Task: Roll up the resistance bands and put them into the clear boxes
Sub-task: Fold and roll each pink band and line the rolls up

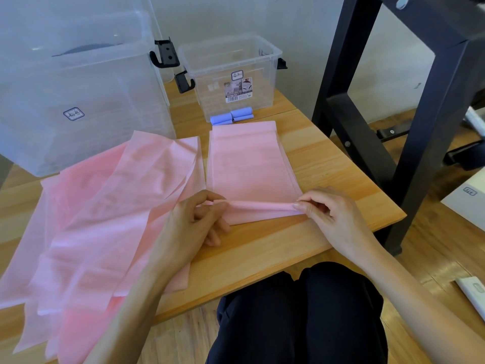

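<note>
Both hands pinch the near edge of the pink band [249,164], left hand [199,216] and right hand [322,208] at its ends. The band stretches away from them toward the small box [231,74].

Bare forearms, no sleeves; dark navy trousers [301,316] on legs.

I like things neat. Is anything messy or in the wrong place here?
Yes. The blue rolls lie on the table in front of the small clear box, not inside it. The loose pink bands are a rumpled heap spilling over the table's near edge.
</note>
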The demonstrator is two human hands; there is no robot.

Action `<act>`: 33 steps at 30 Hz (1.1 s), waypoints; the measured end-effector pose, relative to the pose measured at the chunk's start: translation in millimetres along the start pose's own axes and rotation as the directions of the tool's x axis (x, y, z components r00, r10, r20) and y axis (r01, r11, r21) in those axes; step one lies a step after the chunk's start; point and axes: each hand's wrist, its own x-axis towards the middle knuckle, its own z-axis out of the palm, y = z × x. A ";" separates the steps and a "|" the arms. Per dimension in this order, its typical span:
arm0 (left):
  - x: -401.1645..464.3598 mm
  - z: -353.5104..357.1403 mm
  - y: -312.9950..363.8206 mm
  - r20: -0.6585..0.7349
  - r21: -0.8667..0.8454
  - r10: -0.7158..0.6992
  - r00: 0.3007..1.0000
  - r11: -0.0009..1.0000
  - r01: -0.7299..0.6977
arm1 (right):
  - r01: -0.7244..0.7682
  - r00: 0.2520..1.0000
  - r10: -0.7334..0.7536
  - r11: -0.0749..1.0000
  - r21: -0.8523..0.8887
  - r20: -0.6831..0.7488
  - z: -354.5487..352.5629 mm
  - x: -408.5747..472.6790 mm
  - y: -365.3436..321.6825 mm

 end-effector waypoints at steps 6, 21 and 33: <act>7.6 -0.1 10.8 0.219 -0.324 -0.109 0.970 0.929 0.177 | -0.016 0.999 0.016 1.000 0.020 0.035 -3.2 2.1 -4.6; 53.0 -1.0 24.8 0.433 -0.393 -0.169 0.885 0.849 0.354 | -0.020 0.998 0.016 0.996 0.083 0.053 -14.7 12.1 -11.4; 62.8 -2.1 32.7 0.225 -0.504 -0.059 0.973 0.847 0.168 | -0.347 0.938 0.240 0.663 0.664 0.251 -11.7 30.8 -34.8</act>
